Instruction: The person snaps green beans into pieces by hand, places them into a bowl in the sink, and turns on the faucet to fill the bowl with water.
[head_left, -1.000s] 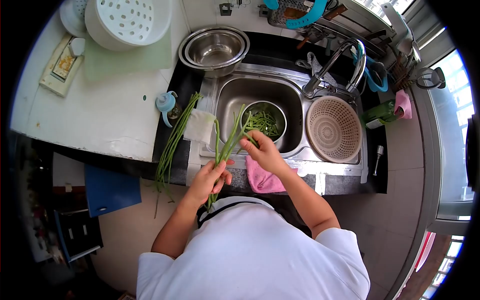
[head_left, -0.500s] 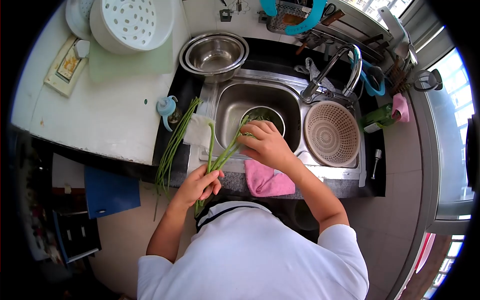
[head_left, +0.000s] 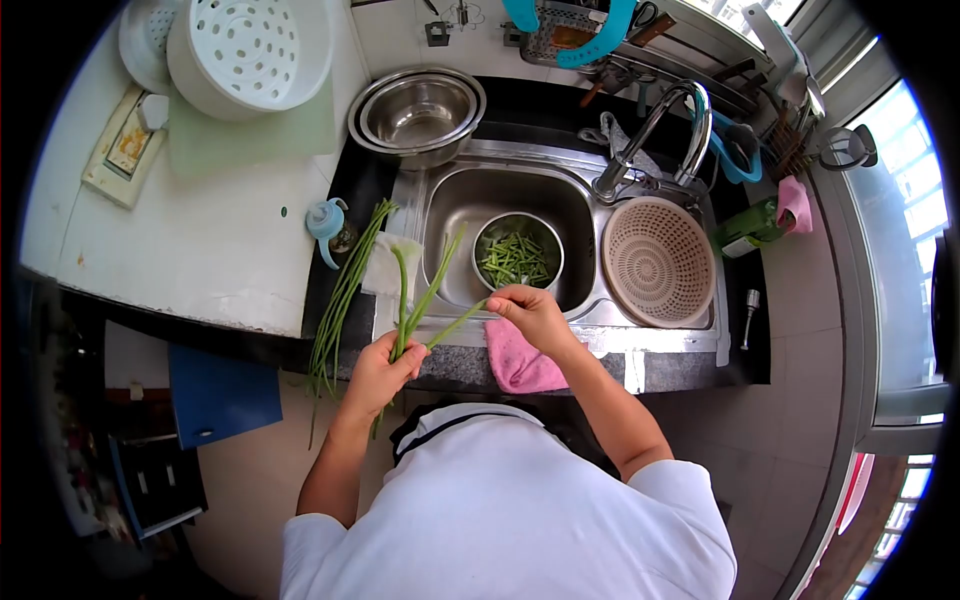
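My left hand [head_left: 382, 368] is closed around a few long green stalks [head_left: 403, 290], which look like garlic scapes. They fan out above the fist, and their lower ends hang below it. Between its fingertips, my right hand [head_left: 532, 318] pinches one stalk of that bunch, drawn out to the right. A round steel bowl [head_left: 478, 240] stands in the sink [head_left: 445, 200], with short cut-length green pieces [head_left: 515, 258] inside. More long stalks [head_left: 350, 285] lie across the counter edge to the left, their ends hanging over the front.
A beige colander [head_left: 660, 262] sits right of the sink, below the faucet [head_left: 690, 130]. On the front edge lies a pink cloth [head_left: 522, 358]. Nested steel bowls [head_left: 418, 115] stand at the back left. A blue-capped bottle [head_left: 327, 220] is beside the loose stalks.
My right hand has moved down and toward me, from over the bowl to the sink's front edge, uncovering the green pieces. One stalk is now separated from the bunch.
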